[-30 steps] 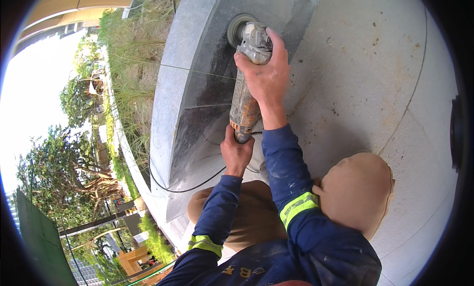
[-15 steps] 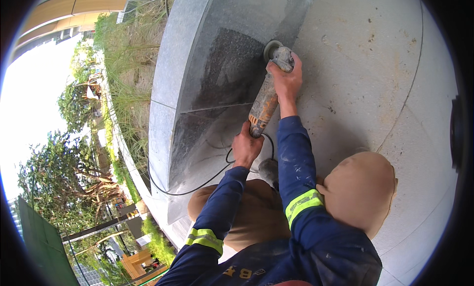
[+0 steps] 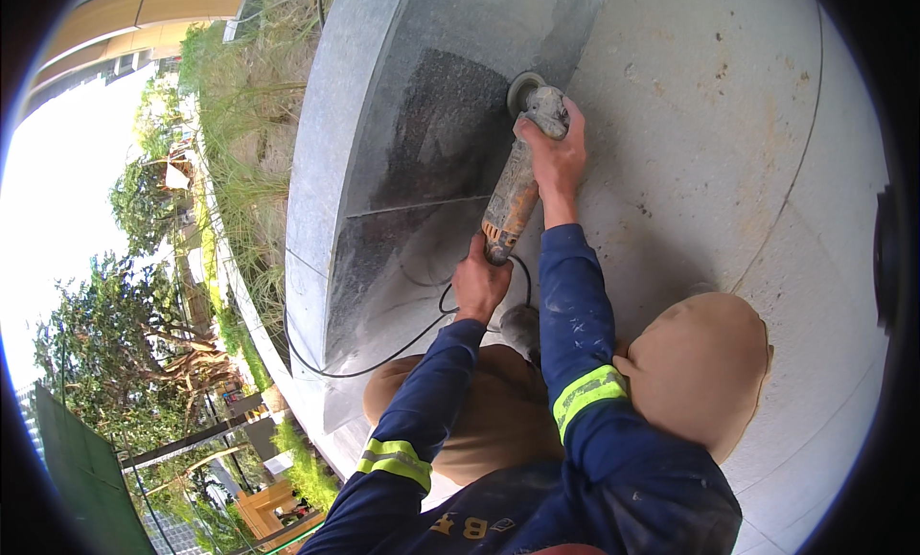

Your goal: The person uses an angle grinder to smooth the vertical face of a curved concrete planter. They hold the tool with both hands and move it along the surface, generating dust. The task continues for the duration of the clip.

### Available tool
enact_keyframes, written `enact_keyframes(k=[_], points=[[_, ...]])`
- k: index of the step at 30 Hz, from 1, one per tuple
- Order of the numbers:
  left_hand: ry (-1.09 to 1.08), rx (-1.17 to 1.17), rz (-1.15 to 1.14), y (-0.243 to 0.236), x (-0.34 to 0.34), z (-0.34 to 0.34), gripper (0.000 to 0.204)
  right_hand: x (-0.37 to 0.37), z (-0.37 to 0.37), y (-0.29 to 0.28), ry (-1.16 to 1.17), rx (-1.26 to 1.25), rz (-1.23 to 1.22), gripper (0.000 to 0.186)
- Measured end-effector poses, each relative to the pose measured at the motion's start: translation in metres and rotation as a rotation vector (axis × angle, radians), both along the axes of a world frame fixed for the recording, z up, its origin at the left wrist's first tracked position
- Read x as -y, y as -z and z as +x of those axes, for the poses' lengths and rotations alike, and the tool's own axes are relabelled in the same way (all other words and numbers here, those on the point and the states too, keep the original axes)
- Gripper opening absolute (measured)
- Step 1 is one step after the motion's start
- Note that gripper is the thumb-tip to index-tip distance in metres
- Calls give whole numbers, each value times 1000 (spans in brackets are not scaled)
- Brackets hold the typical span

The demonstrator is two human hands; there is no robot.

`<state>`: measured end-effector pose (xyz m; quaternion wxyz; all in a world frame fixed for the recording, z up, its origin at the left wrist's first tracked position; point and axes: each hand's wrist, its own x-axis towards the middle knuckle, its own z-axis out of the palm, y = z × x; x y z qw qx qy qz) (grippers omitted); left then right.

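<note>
A dusty orange and grey angle grinder (image 3: pixel 513 202) slants from lower left to upper right in front of me. My left hand (image 3: pixel 481 282) is wrapped round its rear end, where the black cord (image 3: pixel 402 358) comes out. Up at the head, my right hand (image 3: pixel 558 157) is closed round the grinder just below the gear housing. The round disc (image 3: pixel 524 92) lies against the dark grey stone face (image 3: pixel 436 124), close to where the stone meets the pale floor. Part of the disc is hidden behind the housing.
The stone's lighter top edge (image 3: pixel 321 162) curves along the left, with grassy plants (image 3: pixel 259 143) beyond it. A pale floor (image 3: pixel 709 172) with brown specks spreads to the right. The cord loops past my shoe (image 3: pixel 520 331) and over the stone's edge. My knees are bent on either side.
The grinder's head and disc have shifted very slightly up and to the left along the stone. Both hands keep their grip.
</note>
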<state>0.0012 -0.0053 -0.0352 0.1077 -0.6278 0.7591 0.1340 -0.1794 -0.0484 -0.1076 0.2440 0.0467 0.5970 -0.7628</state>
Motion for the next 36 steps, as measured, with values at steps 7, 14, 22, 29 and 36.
enact_keyframes(k=[7,14,22,29,36], points=[[63,-33,-27,4,1,2,62,-1,-4,0,-14,-51,94,78],[32,-77,-53,-17,0,-7,57,1,-12,-21,17,21,-17,81],[56,-569,-226,-53,-10,6,47,-2,-2,-141,30,-402,-22,79],[30,-410,-158,-48,-7,16,46,-3,3,-120,5,-300,71,76],[28,-162,-55,-18,-10,0,52,5,-5,-19,7,-157,160,79]])
